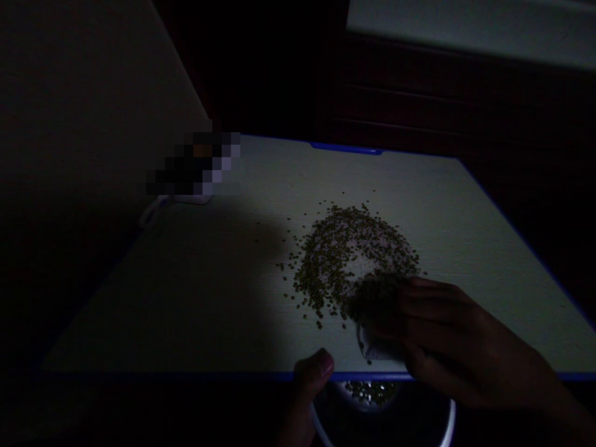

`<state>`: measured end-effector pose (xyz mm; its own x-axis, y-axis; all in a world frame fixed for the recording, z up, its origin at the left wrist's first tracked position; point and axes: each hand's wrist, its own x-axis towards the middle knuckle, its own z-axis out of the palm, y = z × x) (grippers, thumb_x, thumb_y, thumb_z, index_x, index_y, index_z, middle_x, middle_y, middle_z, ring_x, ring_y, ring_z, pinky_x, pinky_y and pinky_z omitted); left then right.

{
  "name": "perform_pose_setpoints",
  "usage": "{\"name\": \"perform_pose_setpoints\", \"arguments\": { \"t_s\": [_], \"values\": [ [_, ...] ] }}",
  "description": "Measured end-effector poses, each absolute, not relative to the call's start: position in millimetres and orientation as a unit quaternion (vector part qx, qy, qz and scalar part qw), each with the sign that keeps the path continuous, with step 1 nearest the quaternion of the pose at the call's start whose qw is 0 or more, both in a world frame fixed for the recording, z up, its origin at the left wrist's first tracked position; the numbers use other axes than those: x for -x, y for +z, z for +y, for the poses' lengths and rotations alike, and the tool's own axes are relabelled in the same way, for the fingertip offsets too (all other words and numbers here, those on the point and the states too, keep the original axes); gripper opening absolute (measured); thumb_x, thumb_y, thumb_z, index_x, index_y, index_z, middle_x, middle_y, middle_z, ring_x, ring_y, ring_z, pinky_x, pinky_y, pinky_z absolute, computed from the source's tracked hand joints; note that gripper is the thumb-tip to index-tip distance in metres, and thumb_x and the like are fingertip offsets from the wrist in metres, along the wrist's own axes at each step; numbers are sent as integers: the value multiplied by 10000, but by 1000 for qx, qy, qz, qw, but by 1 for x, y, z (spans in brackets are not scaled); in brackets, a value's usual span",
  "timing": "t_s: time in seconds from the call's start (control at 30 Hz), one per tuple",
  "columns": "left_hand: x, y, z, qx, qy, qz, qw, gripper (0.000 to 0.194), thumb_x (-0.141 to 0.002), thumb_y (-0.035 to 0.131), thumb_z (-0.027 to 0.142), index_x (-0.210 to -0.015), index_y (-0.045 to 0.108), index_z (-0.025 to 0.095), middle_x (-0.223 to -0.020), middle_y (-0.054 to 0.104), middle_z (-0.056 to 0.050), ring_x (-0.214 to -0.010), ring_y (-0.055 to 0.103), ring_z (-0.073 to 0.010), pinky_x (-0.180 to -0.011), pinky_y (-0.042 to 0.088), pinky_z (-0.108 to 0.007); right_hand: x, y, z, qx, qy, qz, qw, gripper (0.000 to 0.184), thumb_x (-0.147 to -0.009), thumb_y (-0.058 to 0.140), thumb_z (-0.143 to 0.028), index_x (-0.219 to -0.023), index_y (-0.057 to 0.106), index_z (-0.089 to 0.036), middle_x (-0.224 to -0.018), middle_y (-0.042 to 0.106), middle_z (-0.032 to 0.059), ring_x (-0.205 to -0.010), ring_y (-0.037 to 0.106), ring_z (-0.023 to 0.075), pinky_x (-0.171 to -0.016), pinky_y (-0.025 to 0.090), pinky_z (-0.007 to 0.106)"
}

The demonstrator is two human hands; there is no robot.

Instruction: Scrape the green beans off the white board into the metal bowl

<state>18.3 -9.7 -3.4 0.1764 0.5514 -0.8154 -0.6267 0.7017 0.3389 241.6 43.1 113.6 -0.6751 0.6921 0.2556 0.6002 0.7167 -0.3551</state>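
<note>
Though dimly lit, shows pile of green seeds and white grains [326, 248] on blue-edged board [442, 205]; right hand [451, 338] at near side, fingers together over partly hidden pale object [369, 343], grip unclear; left hand [305, 391] beside seed-bearing bowl [449, 422], fingers mostly hidden, state indiscernible.

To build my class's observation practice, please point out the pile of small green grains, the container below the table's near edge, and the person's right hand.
Pile of small green grains [327, 248]: head view, left of its pale patch.
Container [451, 419]: head view, right rim.
Right hand [459, 335]: head view, back of hand.
</note>
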Motion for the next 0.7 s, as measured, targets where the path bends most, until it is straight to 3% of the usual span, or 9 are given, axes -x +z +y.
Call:
{"name": "perform_pose_setpoints", "arguments": {
  "t_s": [0.07, 0.2, 0.47, 0.7],
  "values": [
    [-17, -4, -10, 37, 373, 515, 771, 370, -715, 801, 414, -1035, 734, 240, -1115, 762, -50, -1296, 546, -317, -1164, 283, -458, -241, 114, 43, 352, 122, -908, 193, 160, -927, 449, -166, -908, 604, -200, -723, 585, 17, -678, 558, 177, -736, 448, 347],
    [-14, -8, -12, 26, 339, 495, 799, 336, -761, 751, 444, -987, 752, 196, -1000, 781, -91, -1188, 624, -364, -1116, 339, -527, -240, 114, 44, 349, 138, -908, 188, 172, -935, 448, -173, -845, 591, -203, -719, 585, 25, -689, 568, 181, -709, 439, 334],
    [-11, -18, -12, 7, 372, 549, 749, 422, -704, 793, 347, -1093, 728, 197, -1141, 750, -101, -1351, 479, -364, -1157, 284, -487, -239, 113, 44, 339, 143, -908, 198, 175, -913, 454, -145, -815, 589, -196, -701, 571, 22, -679, 552, 178, -702, 436, 332],
    [-14, -11, -12, 14, 367, 526, 767, 332, -704, 801, 381, -976, 752, 197, -1017, 779, -83, -1251, 581, -343, -1099, 380, -479, -239, 115, 43, 331, 141, -910, 207, 172, -914, 450, -156, -857, 606, -197, -707, 585, 23, -675, 551, 178, -705, 444, 336]
  ]
}}
